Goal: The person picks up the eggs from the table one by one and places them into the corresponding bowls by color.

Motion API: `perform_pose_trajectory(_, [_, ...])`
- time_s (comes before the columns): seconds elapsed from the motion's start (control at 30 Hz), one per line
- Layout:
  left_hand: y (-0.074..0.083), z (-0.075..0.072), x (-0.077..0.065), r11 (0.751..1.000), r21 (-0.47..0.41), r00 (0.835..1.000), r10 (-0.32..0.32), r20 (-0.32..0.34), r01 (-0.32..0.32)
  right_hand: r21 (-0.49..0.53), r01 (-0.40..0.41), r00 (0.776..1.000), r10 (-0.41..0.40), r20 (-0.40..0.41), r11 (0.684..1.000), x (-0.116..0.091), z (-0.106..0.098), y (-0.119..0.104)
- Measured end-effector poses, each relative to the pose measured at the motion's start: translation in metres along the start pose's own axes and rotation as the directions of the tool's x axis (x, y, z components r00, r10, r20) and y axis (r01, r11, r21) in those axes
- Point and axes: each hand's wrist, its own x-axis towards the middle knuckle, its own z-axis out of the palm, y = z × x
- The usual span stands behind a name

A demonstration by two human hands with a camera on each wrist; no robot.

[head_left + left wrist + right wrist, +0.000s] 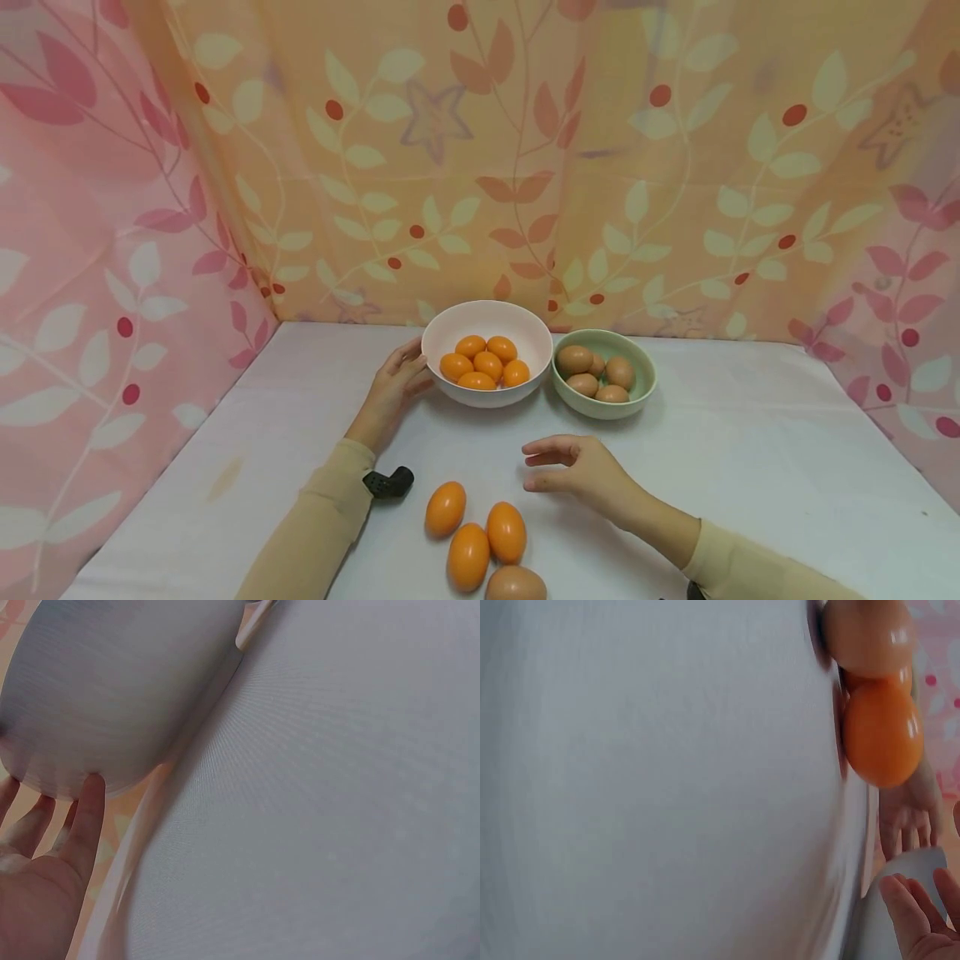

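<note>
My left hand (394, 385) rests against the left side of a pinkish-white bowl (487, 398), and its fingertips touch the outer wall in the left wrist view. Several orange eggs (487, 366) lie inside that bowl. My right hand (588, 477) hovers over the table in front of the bowls, fingers apart from the thumb, with nothing between them. Left of it, nearer to me, three orange eggs (506, 533) and one brown egg (516, 585) lie close together on the cloth. The brown egg is cut off by the lower edge of the head view.
A smaller green bowl (606, 410) with several brown eggs (582, 384) stands right beside the white bowl. White cloth (780, 467) covers the table. Flowered curtains (525, 167) hang behind the table and at both sides.
</note>
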Motion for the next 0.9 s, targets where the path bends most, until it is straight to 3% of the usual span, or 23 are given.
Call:
perform_pose_trajectory(0.27, [0.000,-0.001,0.000,1.000,-0.002,1.000,0.014,0.011,-0.014,-0.041,-0.030,0.996,0.033,0.083,0.999,-0.005,0.014,0.004])
perform_pose_trajectory(0.53, [-0.002,-0.001,-0.001,1.000,-0.017,1.000,0.007,0.018,-0.007,-0.021,-0.058,0.986,0.061,0.156,0.998,-0.007,0.024,0.004])
perform_pose_trajectory(0.9, [-0.001,-0.002,0.000,1.000,-0.015,1.000,0.016,0.023,-0.016,-0.076,-0.077,0.978,0.090,0.187,0.994,-0.008,0.030,0.001])
